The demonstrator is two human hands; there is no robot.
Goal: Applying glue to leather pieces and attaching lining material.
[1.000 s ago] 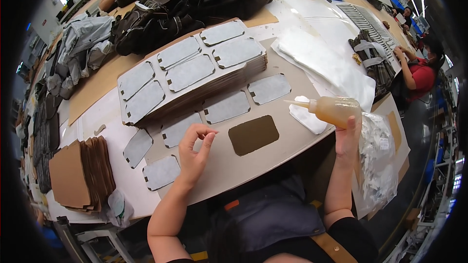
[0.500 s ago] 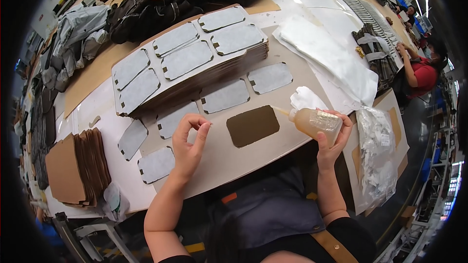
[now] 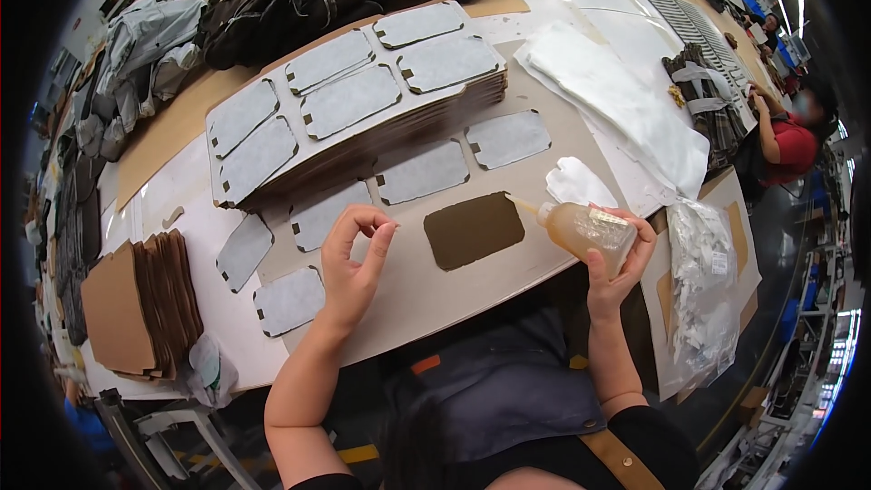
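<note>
My right hand [image 3: 626, 259] grips a squeeze bottle [image 3: 585, 229] of amber liquid, tilted with its thin nozzle to the left. The tip is at the upper right corner of a dark olive-brown fabric panel [image 3: 474, 231], lying flat on grey board; whether it touches, I cannot tell. To the panel's left, my left hand [image 3: 357, 254] is raised with thumb and forefinger pinched; whatever they hold is too small to name. Panels faced with white backing, such as one near my left wrist [image 3: 290, 301] and one farther back [image 3: 422, 174], lie around it. A crumpled white cloth [image 3: 578, 181] is behind the bottle.
Behind the panels rises a tall stack of boards [image 3: 381, 118] topped with more white-backed panels. Brown card pieces [image 3: 136, 304] are stacked at left. White sheet material [image 3: 617, 104] and a clear plastic bag [image 3: 700, 286] lie at right. A person in red [image 3: 791, 145] works at far right.
The view has shifted slightly. Both hands keep nearly the same pose, and the bottle's nozzle stays by the brown panel's upper right corner.
</note>
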